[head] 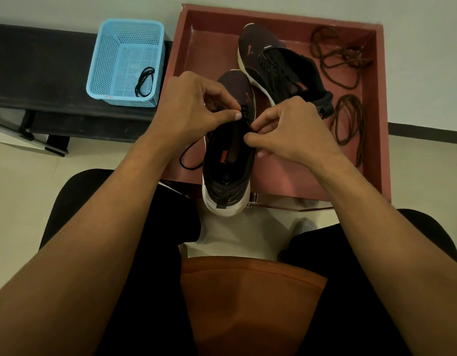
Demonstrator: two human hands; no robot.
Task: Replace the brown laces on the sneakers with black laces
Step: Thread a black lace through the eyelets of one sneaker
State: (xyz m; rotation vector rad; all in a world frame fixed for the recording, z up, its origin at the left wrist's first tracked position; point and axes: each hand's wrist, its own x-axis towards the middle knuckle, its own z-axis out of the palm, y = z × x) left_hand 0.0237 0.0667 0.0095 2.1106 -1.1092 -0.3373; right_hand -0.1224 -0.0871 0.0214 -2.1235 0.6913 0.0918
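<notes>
A dark sneaker [228, 160] with a white sole stands heel toward me at the near edge of the red tray [281, 176]. My left hand [194, 104] pinches the black lace [190, 156] at the left eyelets, and a loop of it trails off the shoe's left side. My right hand [286, 129] pinches the lace on the right side of the opening. The second sneaker [276, 70], laced in black, lies farther back in the tray. Two brown laces, one [337, 57] at the back right and one [349, 122] on the right, lie loose in the tray.
A light blue basket [112, 60] with a coiled black lace [145, 82] stands on a dark bench [42, 73] to the left. My knees in black trousers and an orange garment fill the bottom of the view. White floor lies around.
</notes>
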